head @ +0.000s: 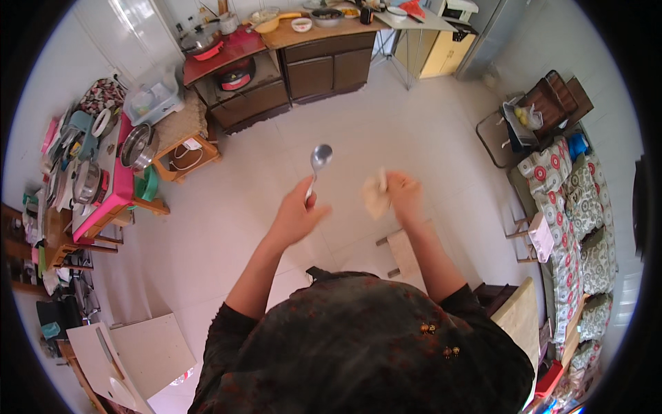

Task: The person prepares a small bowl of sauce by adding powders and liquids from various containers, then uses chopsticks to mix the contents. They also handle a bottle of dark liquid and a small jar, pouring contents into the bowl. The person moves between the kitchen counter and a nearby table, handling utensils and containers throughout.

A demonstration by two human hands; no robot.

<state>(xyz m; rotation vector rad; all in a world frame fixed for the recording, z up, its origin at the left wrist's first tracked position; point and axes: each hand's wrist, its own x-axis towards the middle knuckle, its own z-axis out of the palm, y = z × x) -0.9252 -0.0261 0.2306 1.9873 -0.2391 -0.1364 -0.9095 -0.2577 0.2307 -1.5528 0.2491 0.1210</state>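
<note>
A metal spoon (321, 156) stands bowl-up in my left hand (300, 212), its handle gripped between thumb and fingers. Over to the right, my right hand (406, 194) pinches a pale, thin, limp piece (375, 197), blurred by motion; whether it is cloth or something else I cannot tell. The two hands are apart, both held out above the light tiled floor.
A counter with brown cabinets (331, 72) carries bowls and a pan at the far side. A pink-edged table (111, 191) stacked with kitchenware stands left, beside a wooden stand (181, 121). A small stool (408, 251) is below my right forearm; a cushioned sofa (563, 233) lines the right.
</note>
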